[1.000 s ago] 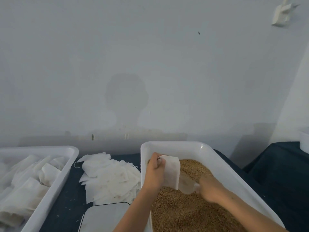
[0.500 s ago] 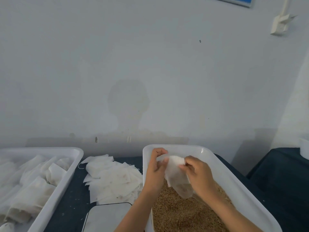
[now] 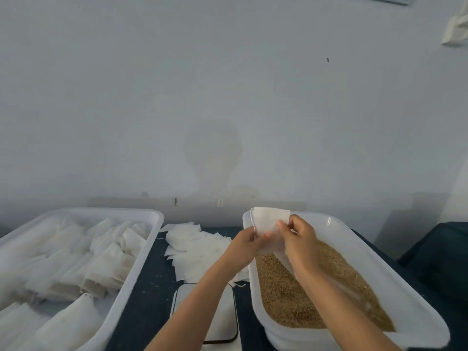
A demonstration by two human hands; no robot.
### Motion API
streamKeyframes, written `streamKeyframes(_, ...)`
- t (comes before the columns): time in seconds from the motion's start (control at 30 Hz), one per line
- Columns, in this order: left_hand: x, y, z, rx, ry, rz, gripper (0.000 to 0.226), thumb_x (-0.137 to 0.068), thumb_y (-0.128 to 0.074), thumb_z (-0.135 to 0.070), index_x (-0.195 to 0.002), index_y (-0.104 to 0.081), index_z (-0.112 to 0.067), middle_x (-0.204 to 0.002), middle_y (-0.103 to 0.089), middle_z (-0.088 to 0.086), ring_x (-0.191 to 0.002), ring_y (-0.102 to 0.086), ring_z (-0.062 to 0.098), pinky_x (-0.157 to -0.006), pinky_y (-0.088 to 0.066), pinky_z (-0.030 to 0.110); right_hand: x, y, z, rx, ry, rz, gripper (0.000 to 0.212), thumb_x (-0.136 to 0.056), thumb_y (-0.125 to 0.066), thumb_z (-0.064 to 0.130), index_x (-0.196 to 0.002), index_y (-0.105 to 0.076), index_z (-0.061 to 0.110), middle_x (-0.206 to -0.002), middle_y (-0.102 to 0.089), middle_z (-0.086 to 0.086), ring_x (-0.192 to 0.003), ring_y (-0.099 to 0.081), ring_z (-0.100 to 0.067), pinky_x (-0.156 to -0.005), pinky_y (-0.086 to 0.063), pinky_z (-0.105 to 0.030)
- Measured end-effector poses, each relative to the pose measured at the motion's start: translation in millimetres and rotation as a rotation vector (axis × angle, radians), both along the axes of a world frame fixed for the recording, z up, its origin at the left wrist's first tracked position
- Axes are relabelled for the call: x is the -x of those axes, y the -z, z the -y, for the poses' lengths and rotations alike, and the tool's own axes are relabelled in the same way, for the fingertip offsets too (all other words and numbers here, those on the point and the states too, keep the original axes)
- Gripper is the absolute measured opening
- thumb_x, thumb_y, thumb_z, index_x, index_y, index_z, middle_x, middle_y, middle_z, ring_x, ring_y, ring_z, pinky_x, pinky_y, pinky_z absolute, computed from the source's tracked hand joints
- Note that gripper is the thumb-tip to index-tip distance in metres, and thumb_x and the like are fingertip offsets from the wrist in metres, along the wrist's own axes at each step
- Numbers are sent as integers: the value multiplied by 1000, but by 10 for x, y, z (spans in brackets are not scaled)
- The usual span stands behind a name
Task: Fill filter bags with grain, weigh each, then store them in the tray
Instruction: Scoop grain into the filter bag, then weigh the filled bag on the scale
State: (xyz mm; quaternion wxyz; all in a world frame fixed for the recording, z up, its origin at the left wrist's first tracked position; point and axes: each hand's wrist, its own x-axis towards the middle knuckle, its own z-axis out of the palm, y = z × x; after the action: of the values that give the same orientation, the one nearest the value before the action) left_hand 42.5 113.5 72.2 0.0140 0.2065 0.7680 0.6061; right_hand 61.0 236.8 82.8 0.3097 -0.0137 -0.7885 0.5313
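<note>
Both hands hold one white filter bag [image 3: 269, 220] upright above the far end of the grain tub [image 3: 336, 224]. The left hand [image 3: 244, 245] pinches the bag's left edge, fingers [image 3: 263, 235] curled against the cloth with the thumb on the near side. The right hand [image 3: 300, 239] grips the bag's right side, its fingers bent over the front of the cloth. The top of the bag rises above both hands, and a thin string runs down its left edge. The lower part of the bag hangs behind the hands and looks see-through; whether any grain is inside cannot be told from here.

The grain [image 3: 291, 292] is a brown, fine-kernelled heap that fills most of the white tub, which sits on the right of the dark table [image 3: 149, 287]. Left of the tub, a loose pile of empty flat bags [image 3: 200, 249] lies on the table, just beside the left wrist. Nearer the person, a flat white scale [image 3: 225, 323] with a dark rim lies partly under the left forearm. At the far left stands a white tray [image 3: 141, 259] holding many filled bags [image 3: 76, 262], laid over one another. A pale wall [image 3: 228, 97] stands behind everything.
</note>
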Motion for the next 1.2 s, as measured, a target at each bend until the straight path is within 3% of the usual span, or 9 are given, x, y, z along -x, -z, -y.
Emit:
streamKeyframes(0.07,-14,-4,79,49,86,44,34,-94,-56,-28,-118,-58,-3,-113,-66,13,-105,-62,25,-97,-49,36,-17,29,121,63,30,6,35,-93,-51,13,-62,-37,14,-59,-38,0,-56,-35,-13,-52,-28,-26)
streamKeyframes(0.17,-42,-20,197,-153,201,177,36,-94,-55,-27,-125,-55,-8,-122,-63,12,-112,-60,24,-100,-48,38,-45,35,311,147,98,-8,25,-96,-46,14,-72,-45,6,-67,-46,-6,-62,-42,-17,-57,-33,-31)
streamKeyframes(0.27,-117,-86,224,-428,321,455,60,-98,-23,-54,-124,-57,-12,-111,-68,4,-101,-65,17,-84,-54,27,-90,-22,491,235,200,-124,21,-97,-42,13,-78,-44,4,-66,-43,-2,-60,-40,-17,-55,-32,-30)
streamKeyframes(0.37,-112,-79,140,-454,369,579,87,-86,5,-68,-116,-58,-16,-94,-72,-1,-80,-69,11,-67,-54,21,-125,-97,555,235,282,-234,18,-96,-41,10,-79,-42,4,-65,-42,0,-57,-39,-12,-52,-32,-29)
streamKeyframes(0.43,-138,-74,100,-312,326,501,83,-88,4,-66,-120,-57,-20,-96,-71,-3,-84,-67,9,-73,-53,22,-125,-122,549,220,301,-237,18,-96,-42,11,-80,-43,4,-67,-43,-1,-58,-40,-11,-53,-34,-27)
streamKeyframes(0.53,-139,-85,187,-217,160,284,64,-95,-17,-59,-129,-54,-19,-120,-63,1,-110,-59,13,-96,-48,33,-103,-110,551,246,241,-194,19,-96,-43,13,-81,-45,3,-71,-46,-5,-61,-43,-16,-56,-35,-27)
streamKeyframes(0.73,-220,13,760,-149,-161,-71,15,-91,-59,-22,-97,-64,-9,-87,-65,2,-82,-61,18,-81,-52,40,-119,69,836,312,-6,-11,32,-94,-47,11,-65,-34,11,-62,-32,-3,-58,-29,-16,-53,-23,-28)
streamKeyframes(0.9,-359,415,1163,-3,-384,-72,14,-90,-61,-20,-83,-65,-8,-72,-66,1,-70,-65,15,-66,-57,28,-211,445,1170,223,-169,175,27,-94,-47,12,-68,-40,9,-65,-39,-6,-60,-37,-16,-56,-29,-29)
streamKeyframes(1.2,-401,863,1217,105,-428,-10,20,-88,-62,-18,-83,-63,1,-78,-67,17,-68,-60,21,-70,-51,43,-251,961,1137,-13,-131,127,36,-92,-54,10,-61,-36,15,-58,-37,1,-55,-35,-9,-51,-31,-15)
